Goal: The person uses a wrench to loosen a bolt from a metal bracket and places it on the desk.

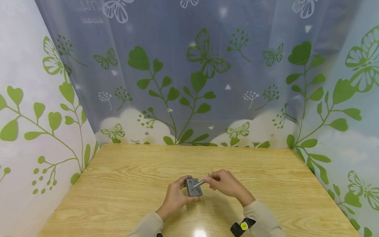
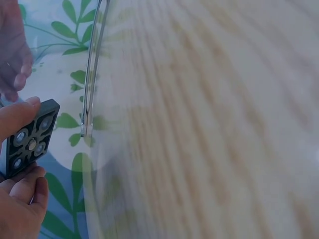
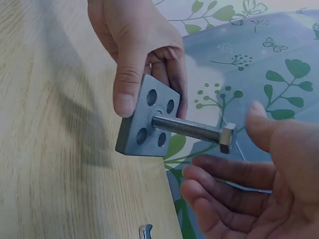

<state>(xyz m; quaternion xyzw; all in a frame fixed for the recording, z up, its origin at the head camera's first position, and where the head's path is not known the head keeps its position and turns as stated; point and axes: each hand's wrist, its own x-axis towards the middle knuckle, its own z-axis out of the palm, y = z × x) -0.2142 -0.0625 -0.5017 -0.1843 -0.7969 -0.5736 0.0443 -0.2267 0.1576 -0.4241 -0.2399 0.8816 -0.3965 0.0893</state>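
My left hand [image 1: 174,197] grips a grey square plate [image 1: 194,191] by its edges, thumb on one side and fingers on the other. Several round holes pass near the plate's corners. From its centre sticks a long threaded bolt [image 3: 192,128] with a hex head [image 3: 228,138]. In the left wrist view the bolt's tip [image 2: 32,144] shows in the middle of the plate's ribbed back. Around the hex head, my right hand [image 3: 249,184] has its thumb and fingers spread apart, with a gap between them and the head in the right wrist view.
Both hands are over a wood-grain table [image 1: 133,171]. Behind it hangs a printed curtain [image 1: 177,98] with leaves and butterflies, and similar sheets flank both sides. A black strapped device [image 1: 244,226] sits on the right wrist. A thin shiny strip [image 2: 89,74] crosses the left wrist view.
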